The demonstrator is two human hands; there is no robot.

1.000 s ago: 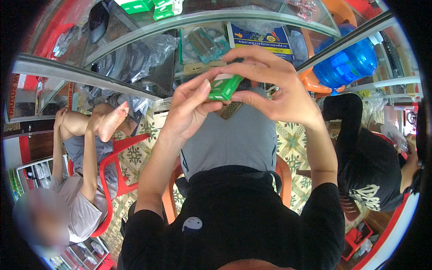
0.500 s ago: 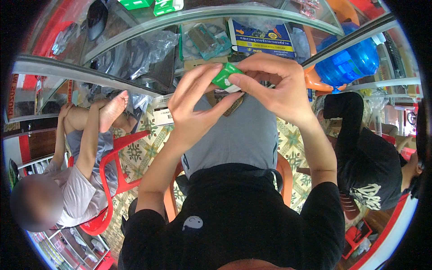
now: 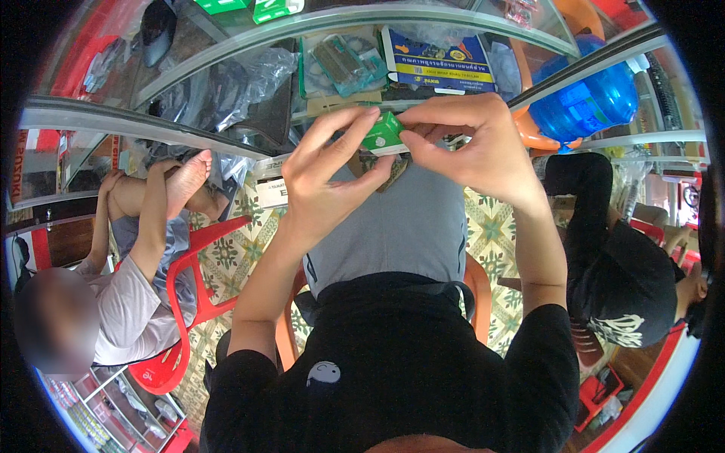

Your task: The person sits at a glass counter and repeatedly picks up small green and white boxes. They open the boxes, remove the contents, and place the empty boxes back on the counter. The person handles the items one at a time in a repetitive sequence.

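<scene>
A small green-and-white cardboard box (image 3: pixel 385 136) is held up above my lap, in front of the glass display case. My left hand (image 3: pixel 321 166) grips it from the left, with fingertips at the upper edge and the thumb below. At its right end, my right hand (image 3: pixel 472 143) pinches the box between thumb and bent forefinger. The other fingers of that hand curl behind and are partly hidden. I cannot make out whether the end flap is raised.
Inside the glass case (image 3: pixel 355 38) lie a clear-bagged gasket set (image 3: pixel 343 64), a blue-and-yellow printed box (image 3: pixel 438 64) and plastic-wrapped parts (image 3: pixel 257 75). A blue water jug (image 3: pixel 585 102) stands to the right. People sit on both sides; a red chair (image 3: pixel 181 302) is at left.
The green box has turned from a slant to nearly level, with more of its front face showing. Both hands still hold it and have shifted only slightly.
</scene>
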